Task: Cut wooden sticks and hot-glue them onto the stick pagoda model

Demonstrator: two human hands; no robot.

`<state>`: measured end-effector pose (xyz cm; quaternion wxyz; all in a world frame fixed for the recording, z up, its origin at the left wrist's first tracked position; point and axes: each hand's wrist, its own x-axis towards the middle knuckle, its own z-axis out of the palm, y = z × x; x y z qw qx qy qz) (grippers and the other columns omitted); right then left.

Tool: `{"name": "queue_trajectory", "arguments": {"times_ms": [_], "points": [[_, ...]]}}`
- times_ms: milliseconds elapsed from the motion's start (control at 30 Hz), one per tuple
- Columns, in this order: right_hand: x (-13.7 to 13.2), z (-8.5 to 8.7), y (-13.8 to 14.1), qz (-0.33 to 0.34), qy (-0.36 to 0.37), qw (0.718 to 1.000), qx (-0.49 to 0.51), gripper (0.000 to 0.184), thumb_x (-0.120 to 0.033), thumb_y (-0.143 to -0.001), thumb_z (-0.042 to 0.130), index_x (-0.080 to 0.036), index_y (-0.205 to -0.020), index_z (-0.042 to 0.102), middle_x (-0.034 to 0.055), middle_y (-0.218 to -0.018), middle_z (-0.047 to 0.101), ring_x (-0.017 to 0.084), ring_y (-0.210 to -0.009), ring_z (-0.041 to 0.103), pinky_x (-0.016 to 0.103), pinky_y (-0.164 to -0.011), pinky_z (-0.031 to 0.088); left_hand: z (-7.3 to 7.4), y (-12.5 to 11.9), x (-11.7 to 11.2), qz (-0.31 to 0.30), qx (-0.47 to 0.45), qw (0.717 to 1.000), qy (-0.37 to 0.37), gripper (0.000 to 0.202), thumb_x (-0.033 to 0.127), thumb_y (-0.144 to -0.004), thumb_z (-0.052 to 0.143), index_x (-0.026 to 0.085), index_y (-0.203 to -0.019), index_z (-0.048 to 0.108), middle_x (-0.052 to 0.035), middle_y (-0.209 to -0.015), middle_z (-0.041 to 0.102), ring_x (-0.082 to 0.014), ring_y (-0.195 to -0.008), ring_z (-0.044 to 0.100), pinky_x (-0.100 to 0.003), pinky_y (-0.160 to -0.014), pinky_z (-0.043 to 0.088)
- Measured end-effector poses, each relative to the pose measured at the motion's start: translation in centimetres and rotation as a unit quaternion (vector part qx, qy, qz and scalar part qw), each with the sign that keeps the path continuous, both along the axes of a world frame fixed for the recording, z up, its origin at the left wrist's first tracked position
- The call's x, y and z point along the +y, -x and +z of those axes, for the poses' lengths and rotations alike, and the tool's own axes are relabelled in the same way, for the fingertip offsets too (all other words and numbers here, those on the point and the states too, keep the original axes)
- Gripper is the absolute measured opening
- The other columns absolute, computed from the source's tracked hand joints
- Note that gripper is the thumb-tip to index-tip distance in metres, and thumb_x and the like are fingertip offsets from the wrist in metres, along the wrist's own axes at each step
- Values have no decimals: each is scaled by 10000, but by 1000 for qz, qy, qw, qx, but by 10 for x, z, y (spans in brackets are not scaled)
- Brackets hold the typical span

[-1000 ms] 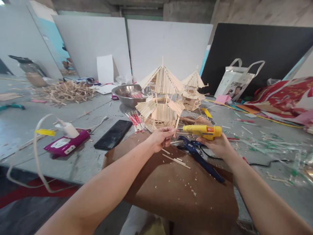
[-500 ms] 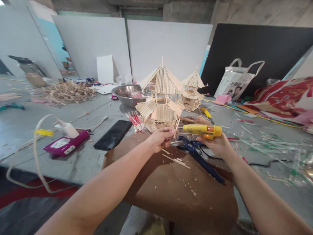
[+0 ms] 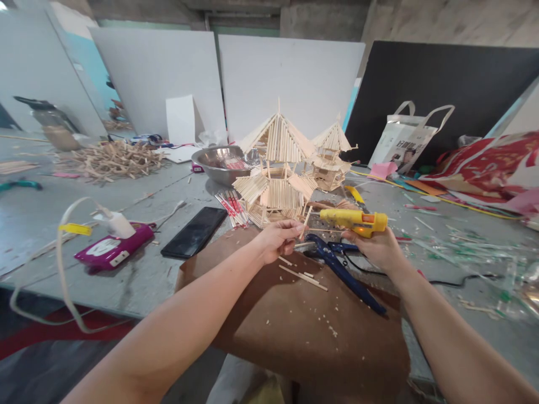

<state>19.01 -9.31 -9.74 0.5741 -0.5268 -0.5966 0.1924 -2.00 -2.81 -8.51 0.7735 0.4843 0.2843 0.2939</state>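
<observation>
Yellow glue gun (image 3: 351,221): shifted slightly right since the earlier frame; I now see its nozzle farther from the stick, the two apart.
Left hand (image 3: 280,241): centre of the frame; thumb and fingertips drawn together in a pinch, with hold of a thin wooden stick.
Wooden stick (image 3: 306,220): just right of centre, upright with a tilt, upper end free of the fingers; possibly more than one piece, I cannot tell. Whether it carries glue is too small to make out.
Right hand (image 3: 381,249): right of centre; fingers curled around the gun's grip; trigger finger hidden from me.
Gluing, as I judge it: I would keep the left pinch low and still, fingertips clear of the hot nozzle, and favour a small dab over a long bead, which could string or smear.
Gun handling: I would ease the trigger before pulling away and keep the nozzle level, clear of the blue-handled pliers (image 3: 347,278) below.
Brown sheet (image 3: 311,331): lower centre; bears loose cut sticks (image 3: 303,276), useful as a drip guard.
Larger stick pavilion (image 3: 278,193): upper centre, behind the left hand; I would avoid knocking its eaves.
</observation>
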Motion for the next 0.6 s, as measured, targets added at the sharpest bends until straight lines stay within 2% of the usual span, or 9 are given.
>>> {"name": "queue_trajectory", "arguments": {"times_ms": [400, 600], "points": [[0, 3, 0, -14, -17, 1000, 1, 282, -378, -558, 663, -185, -753, 599, 32, -779, 652, 198, -724, 601, 341, -703, 492, 1, 0, -1, -3, 6, 1000, -3, 195, 263, -555, 683, 137, -652, 569, 41, -496, 528, -3, -281, 315, -151, -301, 182], [1, 5, -2, -50, -24, 998, -18, 310, -407, -547, 658, -177, -746, 599, 29, -727, 647, 194, -682, 596, 331, -665, 497, 0, -1, -1, -1, 10, 1000, -11, 196, 262, -563, 677, 129, -663, 574, 36, -495, 531, -3, -275, 320, -156, -297, 188]]}}
